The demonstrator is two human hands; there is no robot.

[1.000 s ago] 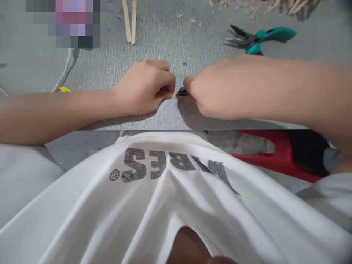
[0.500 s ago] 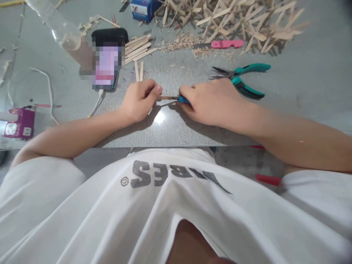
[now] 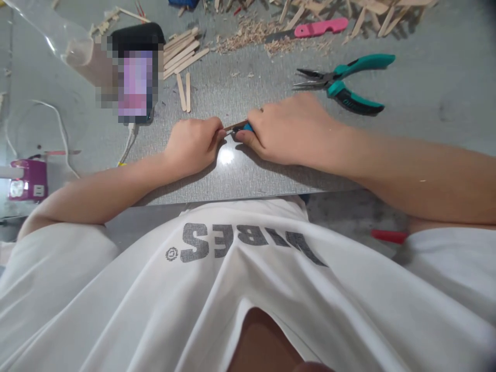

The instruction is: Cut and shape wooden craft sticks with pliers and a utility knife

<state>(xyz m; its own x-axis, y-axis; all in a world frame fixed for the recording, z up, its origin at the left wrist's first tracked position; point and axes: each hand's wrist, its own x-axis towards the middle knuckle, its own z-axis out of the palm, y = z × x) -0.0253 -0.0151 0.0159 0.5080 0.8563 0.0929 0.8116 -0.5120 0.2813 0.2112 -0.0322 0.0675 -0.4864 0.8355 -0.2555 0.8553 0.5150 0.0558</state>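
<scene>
My left hand (image 3: 194,144) rests on the grey table (image 3: 251,175) with its fingers curled, pinching one end of a thin wooden stick (image 3: 233,126). My right hand (image 3: 287,129) is closed around a small blue-handled tool (image 3: 248,127) whose tip meets the stick between the two hands. Most of the tool is hidden inside my fist. Both forearms lie on the table near its front edge.
Teal-handled pliers (image 3: 344,82) lie just beyond my right hand. A pink-handled knife (image 3: 310,28) and wood shavings (image 3: 248,36) are farther back. Loose flat sticks (image 3: 184,51), a phone (image 3: 135,82) with a white cable and a purple device (image 3: 25,178) sit to the left.
The camera view has tilted down a little since half a second ago. My hands have drawn closer together, so less of the stick shows between them.
</scene>
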